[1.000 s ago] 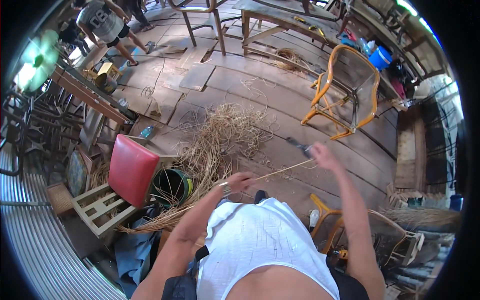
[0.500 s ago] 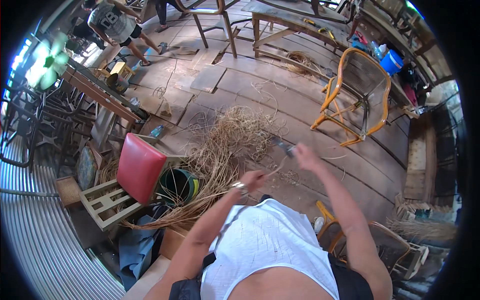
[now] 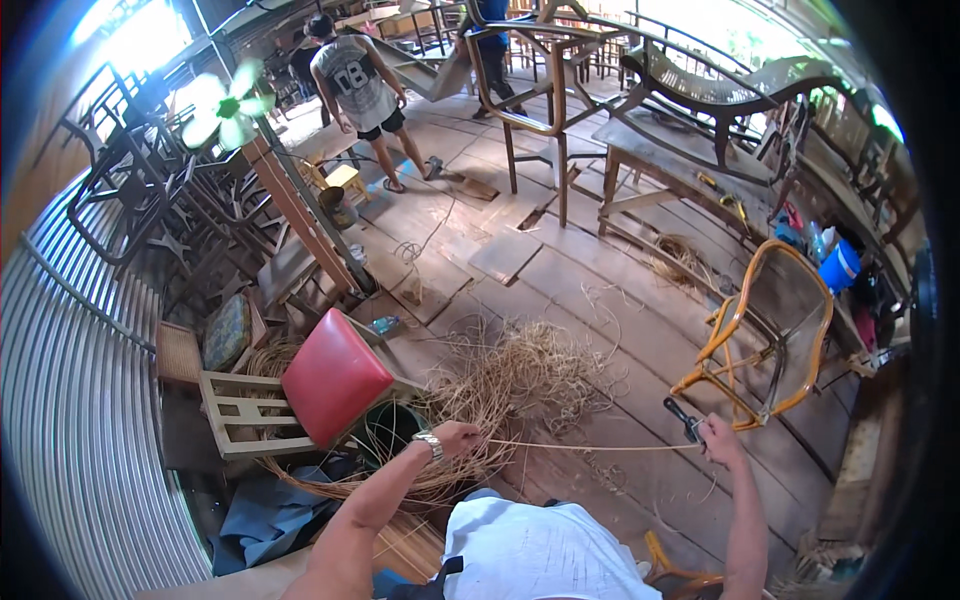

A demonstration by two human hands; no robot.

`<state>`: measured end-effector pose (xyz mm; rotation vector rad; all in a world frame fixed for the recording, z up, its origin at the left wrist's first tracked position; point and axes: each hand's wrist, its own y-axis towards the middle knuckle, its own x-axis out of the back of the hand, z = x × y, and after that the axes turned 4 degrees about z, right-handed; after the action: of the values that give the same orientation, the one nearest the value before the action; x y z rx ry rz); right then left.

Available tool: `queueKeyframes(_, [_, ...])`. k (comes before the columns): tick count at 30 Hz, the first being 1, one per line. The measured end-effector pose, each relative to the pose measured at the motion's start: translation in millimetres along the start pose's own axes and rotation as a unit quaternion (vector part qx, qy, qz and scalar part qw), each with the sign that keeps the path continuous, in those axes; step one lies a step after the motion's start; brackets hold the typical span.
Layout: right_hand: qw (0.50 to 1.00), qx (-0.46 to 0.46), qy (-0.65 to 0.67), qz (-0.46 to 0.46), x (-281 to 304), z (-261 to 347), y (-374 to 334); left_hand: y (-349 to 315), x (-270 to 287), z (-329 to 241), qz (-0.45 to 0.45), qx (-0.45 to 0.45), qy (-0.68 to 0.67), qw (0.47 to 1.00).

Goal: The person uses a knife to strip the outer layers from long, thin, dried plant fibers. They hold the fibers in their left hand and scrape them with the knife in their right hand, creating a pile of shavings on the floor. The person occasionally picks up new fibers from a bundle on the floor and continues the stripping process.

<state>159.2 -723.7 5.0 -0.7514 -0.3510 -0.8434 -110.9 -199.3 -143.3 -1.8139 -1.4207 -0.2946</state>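
A thin cane strand (image 3: 590, 446) runs nearly straight between my two hands. My left hand (image 3: 458, 438), with a metal watch on its wrist, is closed around the strand's left end. Over to the right, my right hand (image 3: 720, 440) grips a small hand tool (image 3: 681, 411) with a black handle and a greyish metal part; its exact kind is unclear. The strand reaches the tool, where my fingers cover its end. Just beyond my left hand lies a loose heap of cane strands (image 3: 530, 375), and a dark bucket (image 3: 392, 425) with more strands stands beside it.
A red-seated chair (image 3: 338, 378) lies tipped at left, near corrugated metal sheeting (image 3: 90, 390). An orange-framed rattan chair (image 3: 775, 335) is at right. Beyond stand a wooden bench (image 3: 660, 165) and a blue bucket (image 3: 840, 266). A person (image 3: 360, 90) stands at the far left.
My hands have moved well apart, the right one going right with the tool, and the strand now stretches between them. The view has tilted up, showing more of the far room.
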Motion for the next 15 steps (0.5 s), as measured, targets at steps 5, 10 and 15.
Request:
queueKeyframes(5, [0.999, -0.024, 0.027, 0.009, 7.7, 7.9, 11.4, -30.9, 41.2, 13.8, -0.079, 0.077, 0.020, 0.994])
queueKeyframes(10, [0.999, -0.006, 0.041, -0.009, 8.9, 14.1, 20.0, -59.8, 53.9, 50.3, -0.184, 0.204, 0.057, 0.960])
queueKeyframes(15, [0.992, 0.027, -0.020, -0.123, -27.1, 3.5, 26.8, -50.1, 17.5, 130.8, -0.139, 0.370, 0.124, 0.910])
